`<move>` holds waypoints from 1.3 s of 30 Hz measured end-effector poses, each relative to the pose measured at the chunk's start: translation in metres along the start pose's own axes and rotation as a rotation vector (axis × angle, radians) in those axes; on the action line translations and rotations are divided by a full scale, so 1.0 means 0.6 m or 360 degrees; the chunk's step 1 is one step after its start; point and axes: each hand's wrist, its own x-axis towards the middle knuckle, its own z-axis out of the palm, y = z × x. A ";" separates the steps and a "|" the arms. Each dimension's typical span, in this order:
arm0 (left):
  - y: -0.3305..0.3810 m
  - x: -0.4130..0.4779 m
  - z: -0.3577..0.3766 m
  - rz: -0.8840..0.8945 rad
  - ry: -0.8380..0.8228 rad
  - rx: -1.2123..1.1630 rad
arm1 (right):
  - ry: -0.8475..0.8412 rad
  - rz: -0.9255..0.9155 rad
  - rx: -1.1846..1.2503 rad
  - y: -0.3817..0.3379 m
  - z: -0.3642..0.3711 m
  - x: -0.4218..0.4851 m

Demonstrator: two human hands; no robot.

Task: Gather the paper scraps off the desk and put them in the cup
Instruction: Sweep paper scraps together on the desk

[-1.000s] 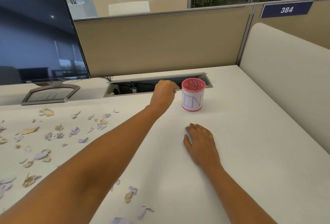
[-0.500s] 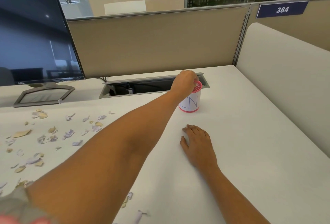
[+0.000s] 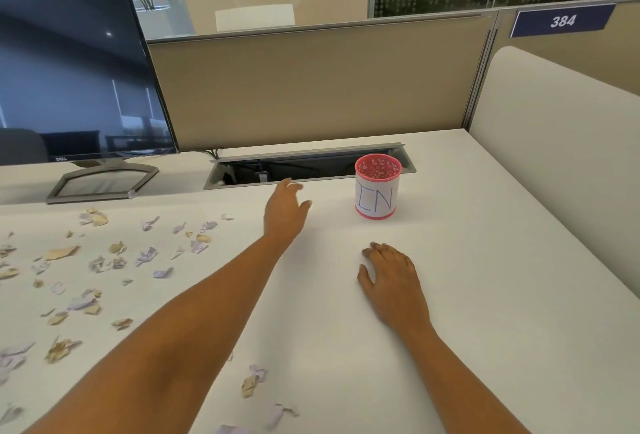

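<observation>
The paper scraps (image 3: 147, 255), purple and tan, lie scattered over the table (image 3: 485, 295) from about 8 to 10 o'clock of the person, with a few more near 6 o'clock beside the left forearm. The cup (image 3: 377, 191), red-rimmed with a white label reading "IN", stands upright at about 12 o'clock, well apart from the main scatter; what lies inside it cannot be made out. The left hand (image 3: 284, 208) reaches out at the cup's 9 o'clock, near but not touching it, with fingers loose and spread and nothing held. The right hand (image 3: 394, 281) rests palm down on the table at the cup's 6 o'clock, fingers relaxed and empty. Just behind the cup is an open cable slot (image 3: 304, 167). A dark monitor (image 3: 76, 80) stands at 10 o'clock, and a tan partition (image 3: 311, 80) runs behind.
</observation>
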 end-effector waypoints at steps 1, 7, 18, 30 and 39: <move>-0.026 -0.007 -0.006 -0.0059 0.0004 0.0062 | -0.0001 0.0001 0.0003 0.000 0.000 0.000; -0.145 -0.036 -0.043 -0.0464 -0.0010 0.0428 | 0.0015 -0.0003 -0.0034 0.000 0.000 -0.003; -0.178 -0.043 -0.072 -0.0710 -0.0149 0.0539 | -0.0024 0.0023 -0.0081 0.003 0.004 -0.001; -0.172 -0.086 -0.054 -0.0384 -0.0115 0.0669 | 0.0000 0.0038 -0.0042 -0.003 0.000 -0.001; -0.152 -0.069 -0.060 -0.0153 -0.0157 0.0695 | -0.0015 0.0024 -0.0083 -0.001 -0.001 -0.002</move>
